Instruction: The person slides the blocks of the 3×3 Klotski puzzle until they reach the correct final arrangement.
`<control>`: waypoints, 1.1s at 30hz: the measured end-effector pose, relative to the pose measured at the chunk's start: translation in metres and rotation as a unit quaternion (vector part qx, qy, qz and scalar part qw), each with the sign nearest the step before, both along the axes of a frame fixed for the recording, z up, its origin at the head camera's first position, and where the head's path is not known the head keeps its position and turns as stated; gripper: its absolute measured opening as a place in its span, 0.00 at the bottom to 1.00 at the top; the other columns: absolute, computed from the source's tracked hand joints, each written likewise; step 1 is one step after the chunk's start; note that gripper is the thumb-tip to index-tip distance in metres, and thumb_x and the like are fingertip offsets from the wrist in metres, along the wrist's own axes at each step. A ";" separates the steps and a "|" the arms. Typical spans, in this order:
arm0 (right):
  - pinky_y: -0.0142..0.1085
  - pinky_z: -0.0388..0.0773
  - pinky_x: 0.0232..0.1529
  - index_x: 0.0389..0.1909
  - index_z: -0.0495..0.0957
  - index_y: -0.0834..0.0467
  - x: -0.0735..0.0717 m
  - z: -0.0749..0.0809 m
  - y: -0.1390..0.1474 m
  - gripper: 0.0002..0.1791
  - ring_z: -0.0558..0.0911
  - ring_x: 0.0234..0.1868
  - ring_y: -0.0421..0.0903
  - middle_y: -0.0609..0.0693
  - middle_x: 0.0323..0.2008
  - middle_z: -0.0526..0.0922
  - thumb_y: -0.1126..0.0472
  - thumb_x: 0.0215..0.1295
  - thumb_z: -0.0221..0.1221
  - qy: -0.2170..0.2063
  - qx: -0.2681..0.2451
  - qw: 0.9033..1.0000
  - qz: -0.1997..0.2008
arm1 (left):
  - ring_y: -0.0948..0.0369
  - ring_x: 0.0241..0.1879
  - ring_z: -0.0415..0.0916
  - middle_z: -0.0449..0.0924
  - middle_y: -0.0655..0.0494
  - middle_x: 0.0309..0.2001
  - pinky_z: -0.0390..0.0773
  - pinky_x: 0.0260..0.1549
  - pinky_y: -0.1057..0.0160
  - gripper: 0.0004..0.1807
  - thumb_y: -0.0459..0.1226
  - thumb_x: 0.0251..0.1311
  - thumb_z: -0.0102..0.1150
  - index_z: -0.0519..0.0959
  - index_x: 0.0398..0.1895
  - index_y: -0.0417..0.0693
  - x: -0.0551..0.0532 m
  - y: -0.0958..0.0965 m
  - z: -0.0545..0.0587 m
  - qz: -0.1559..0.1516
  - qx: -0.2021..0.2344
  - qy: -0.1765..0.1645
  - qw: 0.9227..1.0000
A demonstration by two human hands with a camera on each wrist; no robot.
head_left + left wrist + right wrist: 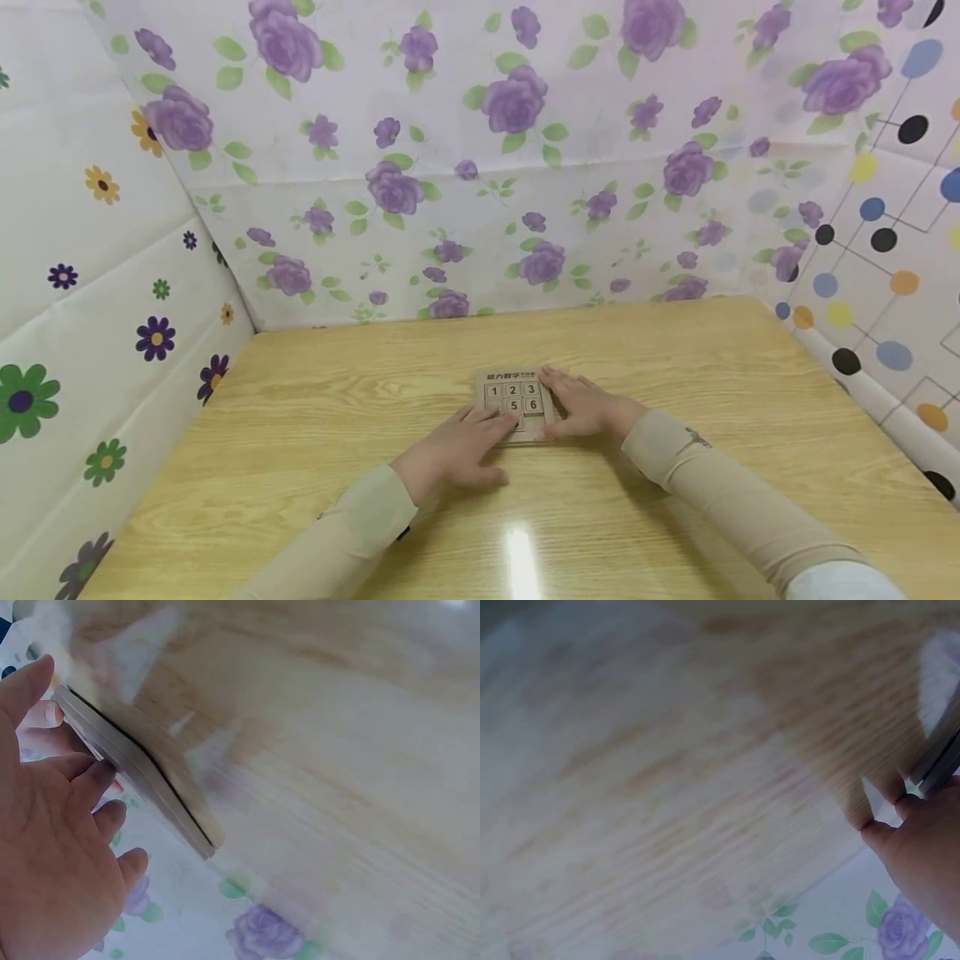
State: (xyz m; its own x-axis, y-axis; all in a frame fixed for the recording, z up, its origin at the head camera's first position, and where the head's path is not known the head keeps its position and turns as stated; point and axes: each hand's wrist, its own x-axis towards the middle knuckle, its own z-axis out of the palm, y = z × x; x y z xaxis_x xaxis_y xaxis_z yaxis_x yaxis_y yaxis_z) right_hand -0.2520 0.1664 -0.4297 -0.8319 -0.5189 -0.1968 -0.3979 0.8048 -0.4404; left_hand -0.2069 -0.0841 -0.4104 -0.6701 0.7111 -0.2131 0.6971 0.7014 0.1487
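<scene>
A square sliding number puzzle (pixel 513 377) lies flat on the wooden table in the head view, with printed characters along its top edge. Tiles 1, 2, 3, 5 and 6 are readable; the left hand covers part of the lower rows. My left hand (pixel 463 447) reaches over the puzzle's lower left, its extended fingers touching the tiles and its thumb spread away. At the right side, my right hand (pixel 588 408) holds the frame between thumb and fingers. In the left wrist view, the puzzle's edge (pixel 150 780) shows beside the fingers. The right wrist view catches only its corner (pixel 934 769).
The wooden table (pixel 360 358) has a bright light reflection near its front. A curtain with purple roses (pixel 517 100) hangs behind it. Flower-patterned cloth (pixel 90 250) borders the left side, and dotted cloth (pixel 892 242) the right.
</scene>
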 end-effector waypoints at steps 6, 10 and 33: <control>0.55 0.38 0.74 0.75 0.40 0.61 -0.002 -0.003 -0.006 0.60 0.44 0.76 0.54 0.56 0.76 0.39 0.32 0.53 0.59 0.010 -0.009 1.000 0.000 | 0.56 0.74 0.46 0.53 0.57 0.74 0.43 0.73 0.49 0.43 0.57 0.61 0.52 0.51 0.75 0.52 -0.002 -0.005 -0.002 0.006 -0.002 0.024 1.000; 0.55 0.38 0.74 0.75 0.40 0.60 0.004 -0.010 -0.009 0.61 0.43 0.76 0.54 0.55 0.76 0.38 0.29 0.52 0.58 0.000 0.005 1.000 0.002 | 0.55 0.74 0.45 0.53 0.57 0.74 0.44 0.73 0.47 0.42 0.56 0.62 0.52 0.51 0.75 0.53 0.004 -0.011 -0.012 0.009 0.030 0.002 0.999; 0.59 0.48 0.71 0.74 0.43 0.62 0.021 0.009 -0.021 0.61 0.47 0.75 0.57 0.58 0.75 0.42 0.27 0.52 0.56 0.059 0.035 0.997 0.017 | 0.48 0.74 0.46 0.53 0.47 0.73 0.47 0.71 0.44 0.42 0.49 0.60 0.58 0.54 0.73 0.44 0.025 -0.021 0.013 0.054 0.121 -0.059 0.989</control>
